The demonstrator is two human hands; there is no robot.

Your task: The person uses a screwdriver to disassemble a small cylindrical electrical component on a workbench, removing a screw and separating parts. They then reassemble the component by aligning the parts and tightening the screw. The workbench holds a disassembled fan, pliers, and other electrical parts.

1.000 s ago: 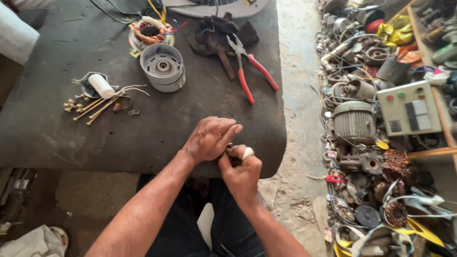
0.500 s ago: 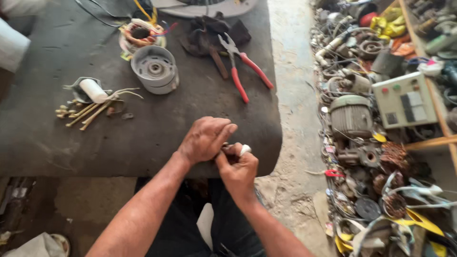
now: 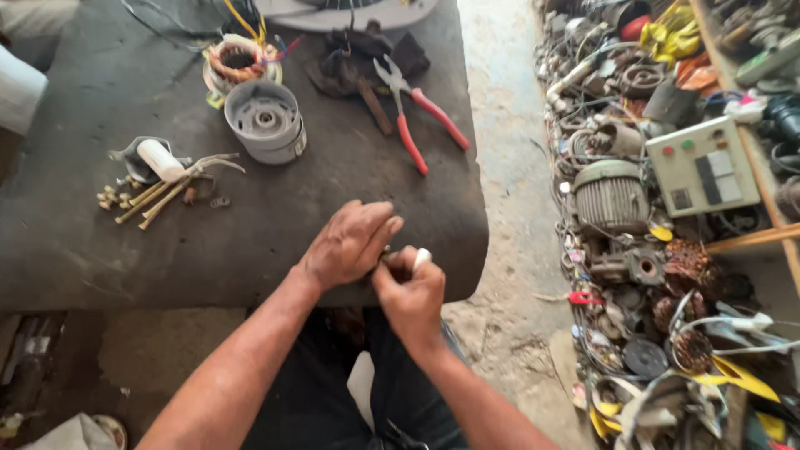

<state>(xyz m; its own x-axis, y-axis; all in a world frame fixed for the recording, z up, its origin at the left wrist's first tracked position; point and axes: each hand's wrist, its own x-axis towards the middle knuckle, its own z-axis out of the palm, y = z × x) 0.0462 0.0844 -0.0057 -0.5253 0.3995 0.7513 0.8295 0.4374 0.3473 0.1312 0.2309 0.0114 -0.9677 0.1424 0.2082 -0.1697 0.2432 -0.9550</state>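
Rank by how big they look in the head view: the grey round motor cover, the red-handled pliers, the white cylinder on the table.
1. Red-handled pliers, longest, though slim.
2. Grey round motor cover, shorter but bulkier; these two are close.
3. White cylinder, clearly smallest.

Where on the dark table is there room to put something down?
Bare table lies between the bolts and the left hand, and between the grey round housing and the red pliers. The far edge and the floor parts pile are crowded.
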